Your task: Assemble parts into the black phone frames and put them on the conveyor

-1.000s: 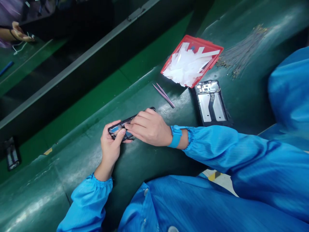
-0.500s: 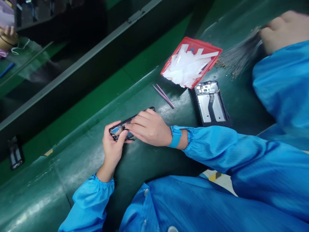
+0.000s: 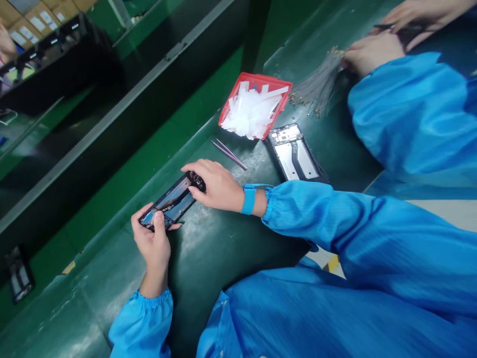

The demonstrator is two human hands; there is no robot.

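An opened phone body (image 3: 173, 201), its circuit board and inner frame showing, is held tilted between both my hands above the green bench. My left hand (image 3: 153, 241) grips its lower left end, thumb over the board. At the opposite end my right hand (image 3: 216, 186), with a blue wrist strap (image 3: 249, 200), pinches the frame between thumb and fingers. Pink tweezers (image 3: 229, 154) lie on the bench just beyond my right hand. To the right rests a second opened phone body (image 3: 294, 151), partly behind my sleeve.
A red tray (image 3: 274, 123) of white strips stands behind the tweezers. A bundle of thin grey cables (image 3: 316, 84) lies beside it, near a co-worker's hands (image 3: 376, 52). Another phone body (image 3: 18, 276) sits on the green conveyor at far left.
My right hand has moved from over the phone's board to its far end, uncovering the middle. The view has shifted, and more of the co-worker's hands shows.
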